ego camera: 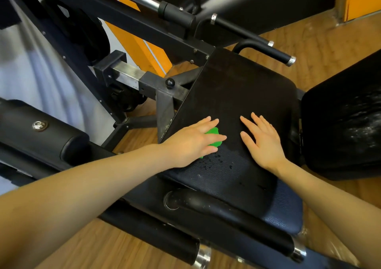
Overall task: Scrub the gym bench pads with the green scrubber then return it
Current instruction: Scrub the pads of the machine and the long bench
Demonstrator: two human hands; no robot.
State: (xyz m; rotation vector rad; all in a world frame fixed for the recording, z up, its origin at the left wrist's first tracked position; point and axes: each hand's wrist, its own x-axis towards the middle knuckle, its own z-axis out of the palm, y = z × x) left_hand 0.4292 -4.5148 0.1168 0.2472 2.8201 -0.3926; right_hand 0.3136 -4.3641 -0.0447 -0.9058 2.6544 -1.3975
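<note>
A black seat pad (237,91) of a gym machine fills the middle of the head view, with small dark flecks on its near part. My left hand (191,140) lies flat on the pad's left edge, its straight fingers pressing the green scrubber (214,137), which peeks out between and under them. My right hand (261,142) rests palm down on the pad just to the right, fingers spread and holding nothing. A second black pad (342,120), streaked with pale marks, stands at the right.
A black steel frame with a knob (170,83) runs left of the pad. Two black handles (266,50) with chrome ends reach over the pad's far side. A padded roller (41,130) sits at the left, another bar (226,206) in front. Wooden floor lies around.
</note>
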